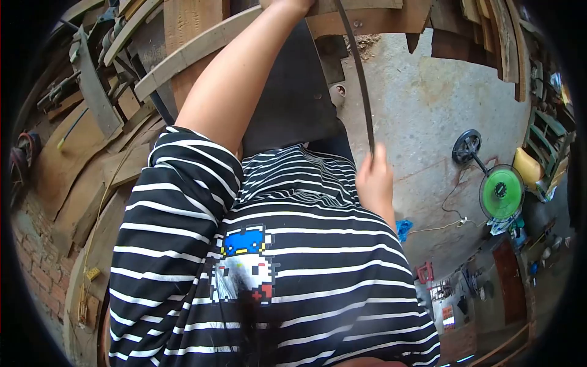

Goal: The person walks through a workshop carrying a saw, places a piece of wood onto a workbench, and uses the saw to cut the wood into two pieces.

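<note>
My left arm reaches forward over a curved wooden piece [202,52] to the top edge of the view. Only a part of my left hand [287,3] shows there, next to the wood, and its fingers are cut off from sight. A long, thin, dark strip [361,76] bends down from the top edge to my right hand [375,183]. That hand is beside my waist, closed on the strip's lower end. Below my left forearm lies a dark flat board [290,92].
Wooden boards [483,30] jut out at the upper right. A green fan [501,192] with a black round base stands on the concrete floor [422,104]. On the left are a metal clamp-like frame [95,85] and more timber. A cable crosses the floor.
</note>
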`<state>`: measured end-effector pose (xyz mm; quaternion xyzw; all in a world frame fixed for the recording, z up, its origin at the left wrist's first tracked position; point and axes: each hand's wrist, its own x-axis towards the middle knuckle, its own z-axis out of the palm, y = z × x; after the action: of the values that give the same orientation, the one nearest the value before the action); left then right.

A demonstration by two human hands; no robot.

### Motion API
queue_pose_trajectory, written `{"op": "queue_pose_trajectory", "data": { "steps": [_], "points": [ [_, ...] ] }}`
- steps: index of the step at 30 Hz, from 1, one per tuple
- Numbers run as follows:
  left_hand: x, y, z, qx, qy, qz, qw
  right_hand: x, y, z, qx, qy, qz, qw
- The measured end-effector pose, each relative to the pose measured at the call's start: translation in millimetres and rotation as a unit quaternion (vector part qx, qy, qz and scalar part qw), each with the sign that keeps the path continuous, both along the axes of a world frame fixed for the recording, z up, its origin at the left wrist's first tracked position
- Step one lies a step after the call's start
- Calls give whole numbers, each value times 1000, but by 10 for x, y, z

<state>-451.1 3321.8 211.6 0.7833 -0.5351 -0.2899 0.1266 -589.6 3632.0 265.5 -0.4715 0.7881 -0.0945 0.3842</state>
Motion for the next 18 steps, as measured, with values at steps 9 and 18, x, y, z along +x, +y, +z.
{"op": "queue_pose_trajectory", "data": {
  "steps": [9, 18],
  "points": [
    [21, 24, -80, -32, -20, -18, 999, 146, -1454, -321, -112, -41, 41, 992],
    [49, 1, -118, -11, -25, -21, 999, -30, -10, 420, 9, -29, -6, 1000]
  ]
}}
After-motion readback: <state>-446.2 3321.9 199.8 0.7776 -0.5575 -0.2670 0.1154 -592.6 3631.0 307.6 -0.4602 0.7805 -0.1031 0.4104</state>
